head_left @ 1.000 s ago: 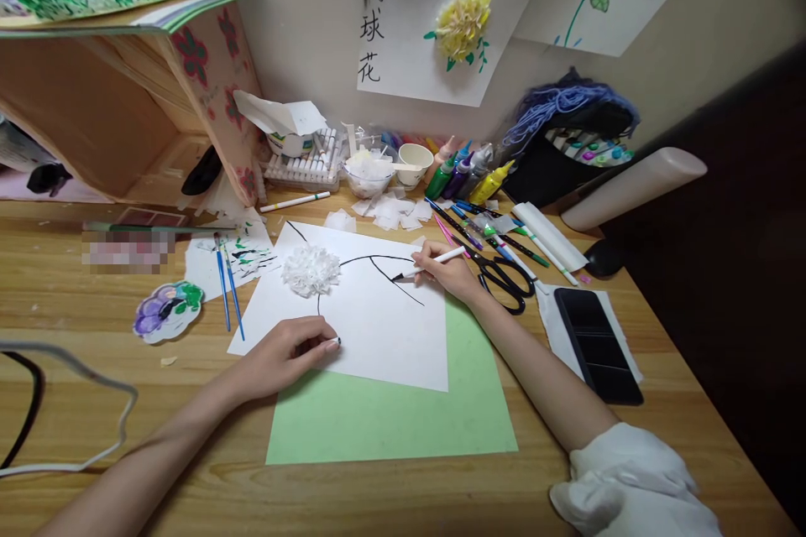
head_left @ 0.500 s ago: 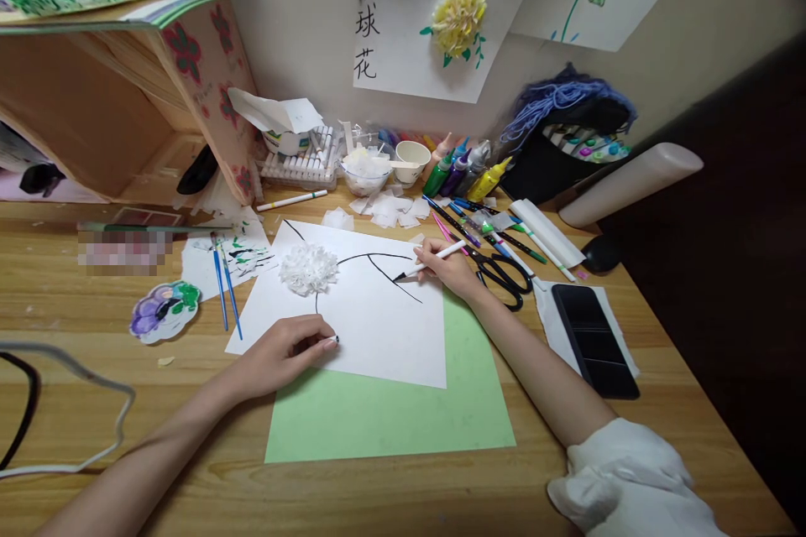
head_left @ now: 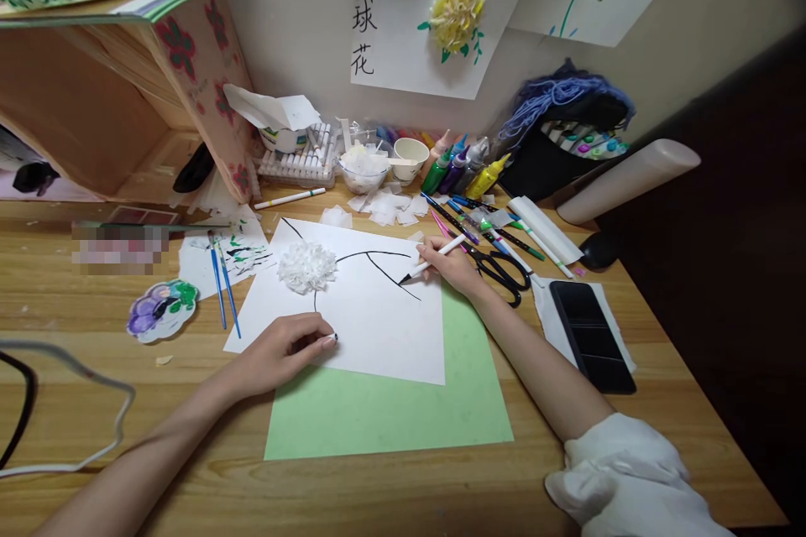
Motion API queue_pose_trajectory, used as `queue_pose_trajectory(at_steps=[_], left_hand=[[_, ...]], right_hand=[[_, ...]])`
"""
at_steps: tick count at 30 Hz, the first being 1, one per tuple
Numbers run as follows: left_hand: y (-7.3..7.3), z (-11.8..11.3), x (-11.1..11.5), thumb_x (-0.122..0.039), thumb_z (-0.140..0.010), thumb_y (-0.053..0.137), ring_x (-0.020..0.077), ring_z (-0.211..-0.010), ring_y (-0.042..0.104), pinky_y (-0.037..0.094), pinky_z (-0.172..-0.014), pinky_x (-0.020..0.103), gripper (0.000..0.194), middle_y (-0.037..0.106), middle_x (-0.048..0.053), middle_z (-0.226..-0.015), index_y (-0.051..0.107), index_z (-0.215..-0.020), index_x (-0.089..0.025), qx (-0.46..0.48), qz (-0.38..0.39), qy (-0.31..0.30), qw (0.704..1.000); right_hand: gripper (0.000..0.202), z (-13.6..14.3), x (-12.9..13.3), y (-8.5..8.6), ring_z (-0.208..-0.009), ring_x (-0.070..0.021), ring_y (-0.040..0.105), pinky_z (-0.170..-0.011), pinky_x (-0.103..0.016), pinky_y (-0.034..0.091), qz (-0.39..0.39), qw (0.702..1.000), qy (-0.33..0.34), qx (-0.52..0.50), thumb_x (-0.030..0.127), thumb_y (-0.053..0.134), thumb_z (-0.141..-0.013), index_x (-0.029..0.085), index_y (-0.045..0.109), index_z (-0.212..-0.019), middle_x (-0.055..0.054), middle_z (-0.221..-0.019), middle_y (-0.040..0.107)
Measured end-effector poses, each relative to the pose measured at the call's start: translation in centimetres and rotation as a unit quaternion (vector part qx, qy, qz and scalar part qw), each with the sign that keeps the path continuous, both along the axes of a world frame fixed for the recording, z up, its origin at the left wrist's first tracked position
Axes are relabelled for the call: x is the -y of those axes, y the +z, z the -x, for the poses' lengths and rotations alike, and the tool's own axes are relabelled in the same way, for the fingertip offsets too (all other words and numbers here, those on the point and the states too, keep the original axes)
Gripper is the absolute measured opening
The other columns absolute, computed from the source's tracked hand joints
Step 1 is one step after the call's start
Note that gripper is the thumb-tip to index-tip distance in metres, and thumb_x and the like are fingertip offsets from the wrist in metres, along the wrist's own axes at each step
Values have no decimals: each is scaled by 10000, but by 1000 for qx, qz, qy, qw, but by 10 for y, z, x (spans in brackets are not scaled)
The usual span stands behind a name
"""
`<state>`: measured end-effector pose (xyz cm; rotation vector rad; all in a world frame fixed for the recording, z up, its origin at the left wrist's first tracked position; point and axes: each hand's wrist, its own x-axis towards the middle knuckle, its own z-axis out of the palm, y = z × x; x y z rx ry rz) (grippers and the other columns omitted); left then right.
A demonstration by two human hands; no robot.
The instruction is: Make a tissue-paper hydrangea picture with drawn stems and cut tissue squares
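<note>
My right hand [head_left: 446,262] grips a white marker [head_left: 441,256], its black tip touching a thin black branch line on the white paper [head_left: 378,336]. My left hand [head_left: 295,352] rests on the paper's lower left part, fingers curled around a small white marker cap [head_left: 332,338] with a dark end; most of it is hidden by the fingers. Above that hand, a round white paper flower [head_left: 308,267] sits on the sheet, with black lines running out from it. Beneath the white paper lies a green sheet [head_left: 390,419].
Black scissors [head_left: 504,273] and several pens lie right of the paper, near a black phone-like case [head_left: 592,336]. Paint bottles [head_left: 453,172], a paper cup [head_left: 409,159] and a bowl of paper scraps [head_left: 365,170] line the back. Left are paintbrushes [head_left: 225,285] and a palette [head_left: 162,310].
The marker tip has shifted slightly right and down along the slanting branch line. My left hand stays in place; the whole view has moved slightly.
</note>
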<state>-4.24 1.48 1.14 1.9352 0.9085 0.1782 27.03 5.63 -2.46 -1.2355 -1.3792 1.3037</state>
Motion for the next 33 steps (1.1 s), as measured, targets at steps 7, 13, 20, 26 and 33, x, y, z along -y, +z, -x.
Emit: queue_pose_trajectory(at_steps=[7,13,20,26,33], left_hand=[[0,1,0,-392,-904,395,117,-699,514,386,-644,215,293,589,7,-787,586,-846,-177,0,2,-2,1000],[1,0,0,-390,-903,396,109,-687,509,379,-626,210,291,587,3,-787,585,-842,-177,-2,4,-1,1000],[0,0,0,-392,-905,393,110,-682,511,379,-620,208,300,587,3,-775,585,-833,-173,-2,0,0,1000],[-1,0,0,-406,-902,392,113,-675,506,374,-610,209,313,586,8,-768,589,-835,-172,1,-2,0,1000],[-1,0,0,-402,-901,394,109,-659,503,373,-594,205,312,595,11,-768,595,-842,-170,7,-3,1,1000]], right_hand=[[389,-1,0,2,-409,-82,462,-418,-213,344,10,1000,22,6,444,589,-794,186,437,-546,50,-460,480],[388,-5,-1,3,-378,-73,439,-403,-200,322,14,999,37,21,401,572,-812,189,413,-529,55,-418,471],[408,-9,-3,2,-358,-67,427,-365,-191,275,28,998,41,38,403,578,-793,188,373,-514,56,-435,462],[392,-13,-4,2,-376,-62,400,-366,-193,267,26,996,62,53,370,590,-776,186,376,-504,51,-469,464],[397,-16,-4,0,-346,-56,372,-347,-194,232,32,998,54,25,388,578,-780,190,369,-507,54,-451,457]])
